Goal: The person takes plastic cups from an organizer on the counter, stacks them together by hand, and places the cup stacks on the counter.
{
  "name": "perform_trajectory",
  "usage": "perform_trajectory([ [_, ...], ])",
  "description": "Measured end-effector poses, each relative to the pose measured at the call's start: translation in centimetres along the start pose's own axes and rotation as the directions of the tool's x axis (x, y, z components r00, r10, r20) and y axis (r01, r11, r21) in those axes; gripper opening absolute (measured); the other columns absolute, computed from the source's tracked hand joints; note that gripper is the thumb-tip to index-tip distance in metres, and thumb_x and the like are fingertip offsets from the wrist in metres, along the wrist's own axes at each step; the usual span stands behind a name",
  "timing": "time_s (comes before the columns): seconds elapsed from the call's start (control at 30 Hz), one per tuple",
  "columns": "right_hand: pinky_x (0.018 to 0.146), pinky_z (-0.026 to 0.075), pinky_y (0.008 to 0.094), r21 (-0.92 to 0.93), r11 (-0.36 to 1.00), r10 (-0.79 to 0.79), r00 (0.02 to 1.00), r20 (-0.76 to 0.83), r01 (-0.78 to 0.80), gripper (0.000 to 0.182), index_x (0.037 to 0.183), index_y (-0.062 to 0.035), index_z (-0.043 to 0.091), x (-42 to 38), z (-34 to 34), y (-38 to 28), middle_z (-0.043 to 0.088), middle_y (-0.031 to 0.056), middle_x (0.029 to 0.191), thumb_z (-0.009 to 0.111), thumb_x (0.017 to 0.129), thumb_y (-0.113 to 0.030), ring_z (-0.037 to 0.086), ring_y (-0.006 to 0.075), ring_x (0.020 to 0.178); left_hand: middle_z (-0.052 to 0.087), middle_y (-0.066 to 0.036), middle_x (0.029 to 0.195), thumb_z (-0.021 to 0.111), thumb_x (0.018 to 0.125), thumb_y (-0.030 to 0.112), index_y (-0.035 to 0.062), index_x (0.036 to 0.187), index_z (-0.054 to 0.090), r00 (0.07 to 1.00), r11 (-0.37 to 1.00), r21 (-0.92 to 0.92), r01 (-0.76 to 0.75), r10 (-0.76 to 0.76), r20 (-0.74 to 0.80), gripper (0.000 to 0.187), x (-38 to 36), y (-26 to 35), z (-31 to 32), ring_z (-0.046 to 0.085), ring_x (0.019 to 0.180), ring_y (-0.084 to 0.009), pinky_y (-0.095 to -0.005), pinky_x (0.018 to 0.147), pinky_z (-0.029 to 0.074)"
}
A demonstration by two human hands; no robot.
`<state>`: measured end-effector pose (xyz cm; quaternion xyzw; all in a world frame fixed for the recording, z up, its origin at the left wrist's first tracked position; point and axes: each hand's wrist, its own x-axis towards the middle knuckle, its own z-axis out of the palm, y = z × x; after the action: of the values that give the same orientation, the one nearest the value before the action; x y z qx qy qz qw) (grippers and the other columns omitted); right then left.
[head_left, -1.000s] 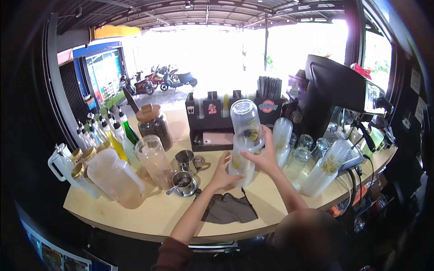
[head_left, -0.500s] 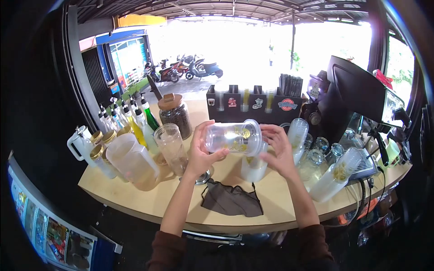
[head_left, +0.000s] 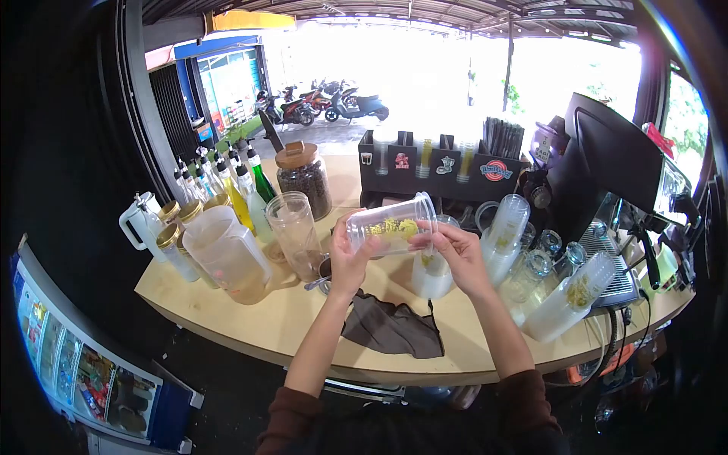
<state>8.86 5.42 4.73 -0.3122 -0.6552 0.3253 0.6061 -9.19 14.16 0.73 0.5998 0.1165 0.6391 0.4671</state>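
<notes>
Cup [head_left: 390,224] tipped sideways, so print's in view. Left hand [head_left: 347,259] clamped round base end, right hand [head_left: 464,256] at rim, can't tell if gripping tho.

Clear plastic cup with yellow-green print [head_left: 390,226]: base-up over the frosted plastic cup stack [head_left: 433,277] at first, now on its side, mouth towards right hand [head_left: 459,260] and tipped slightly up. Left hand [head_left: 349,256] gone from stack to cup's base end. Right hand's fingers, spread by the rim half a second back, now at the mouth.
</notes>
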Motion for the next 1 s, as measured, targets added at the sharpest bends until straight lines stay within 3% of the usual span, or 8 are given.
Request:
perform_trajectory([
  [0.2, 0.084, 0.047, 0.0304, -0.067, 0.998, -0.001, 1.000, 0.000, 0.001, 0.036, 0.121, 0.0029, 0.053, -0.1, -0.1, -0.1, 0.066, 0.0102, 0.097, 0.047, 0.095, -0.022, 0.063, 0.0173, 0.090, 0.055, -0.008, 0.108, 0.072, 0.077, 0.024, 0.0008, 0.120, 0.046, 0.992, 0.990, -0.071, 0.119, -0.121, -0.033, 0.056, -0.1, 0.4, 0.4, 0.054, 0.100, -0.0145, -0.0293, 0.087, 0.046],
  [0.6, 0.093, 0.042, 0.0306, -0.003, 1.000, 0.014, 1.000, -0.019, -0.014, 0.033, 0.122, 0.0010, 0.053, -1.1, 0.6, 1.3, 0.065, 0.0112, 0.104, 0.048, 0.095, -0.016, 0.059, 0.0166, 0.100, 0.045, -0.010, 0.119, 0.070, 0.079, 0.016, 0.0044, 0.135, 0.032, 0.996, 0.999, -0.020, -0.037, 0.035, -0.083, 0.068, 0.6, 0.6, 1.9, 0.052, 0.104, -0.0156, -0.0303, 0.090, 0.045],
  [0.7, 0.093, 0.042, 0.0312, 0.013, 1.000, -0.008, 1.000, -0.029, 0.009, 0.032, 0.122, 0.0001, 0.053, -1.2, 0.1, 1.8, 0.064, 0.0110, 0.106, 0.051, 0.092, -0.012, 0.058, 0.0160, 0.101, 0.047, -0.009, 0.117, 0.071, 0.077, 0.014, 0.0042, 0.132, 0.033, 0.992, 0.971, -0.230, 0.067, -0.090, -0.089, 0.068, 1.3, 0.3, 2.1, 0.052, 0.104, -0.0147, -0.0295, 0.092, 0.043],
  [0.77, 0.091, 0.043, 0.0326, -0.136, 0.989, -0.074, 0.994, -0.075, 0.064, 0.033, 0.119, -0.0007, 0.056, -0.8, -0.6, 1.5, 0.063, 0.0124, 0.108, 0.058, 0.087, -0.009, 0.057, 0.0190, 0.103, 0.049, -0.008, 0.114, 0.073, 0.076, 0.014, 0.0028, 0.128, 0.035, 0.986, 0.955, -0.266, 0.132, -0.154, -0.063, 0.065, 2.3, 0.2, 2.0, 0.051, 0.103, -0.0143, -0.0290, 0.092, 0.042],
  [0.83, 0.090, 0.043, 0.0333, -0.587, 0.759, -0.453, 0.876, -0.165, 0.282, 0.034, 0.114, -0.0011, 0.059, -0.2, -1.6, 1.1, 0.060, 0.0137, 0.109, 0.063, 0.082, -0.009, 0.057, 0.0239, 0.103, 0.049, -0.008, 0.112, 0.072, 0.075, 0.010, 0.0006, 0.123, 0.038, 0.994, 0.981, -0.192, -0.032, 0.011, -0.108, 0.060, 4.3, 1.7, 2.8, 0.052, 0.101, -0.0147, -0.0288, 0.092, 0.042],
  [0.9, 0.091, 0.043, 0.0358, -0.659, 0.719, -0.439, 0.880, -0.182, 0.222, 0.042, 0.114, -0.0028, 0.057, 0.1, -2.9, 2.2, 0.052, 0.0162, 0.120, 0.069, 0.076, -0.013, 0.053, 0.0296, 0.108, 0.046, -0.010, 0.114, 0.074, 0.073, 0.009, 0.0000, 0.123, 0.038, 0.974, 0.980, -0.028, -0.198, 0.193, -0.115, 0.063, 7.1, 2.3, 3.9, 0.051, 0.102, -0.0161, -0.0286, 0.092, 0.042],
  [0.97, 0.091, 0.043, 0.0401, -0.884, 0.465, -0.337, 0.933, -0.123, 0.052, 0.050, 0.118, -0.0071, 0.054, 0.4, -3.1, 3.7, 0.041, 0.0168, 0.131, 0.072, 0.073, -0.019, 0.048, 0.0325, 0.114, 0.043, -0.010, 0.116, 0.075, 0.071, 0.009, -0.0015, 0.124, 0.037, 0.941, 0.916, 0.221, -0.335, 0.337, 0.029, 0.066, 10.6, 1.9, 5.3, 0.049, 0.106, -0.0171, -0.0290, 0.091, 0.042],
  [1.0, 0.094, 0.041, 0.0446, -0.896, 0.443, -0.246, 0.964, -0.105, 0.015, 0.054, 0.119, -0.0100, 0.050, 0.3, -3.5, 5.0, 0.034, 0.0175, 0.135, 0.073, 0.071, -0.022, 0.043, 0.0366, 0.119, 0.044, -0.012, 0.115, 0.076, 0.070, 0.009, -0.0005, 0.125, 0.037, 0.961, 0.961, 0.067, -0.270, 0.265, 0.074, 0.068, 11.9, 1.8, 6.9, 0.047, 0.111, -0.0194, -0.0318, 0.092, 0.042],
])
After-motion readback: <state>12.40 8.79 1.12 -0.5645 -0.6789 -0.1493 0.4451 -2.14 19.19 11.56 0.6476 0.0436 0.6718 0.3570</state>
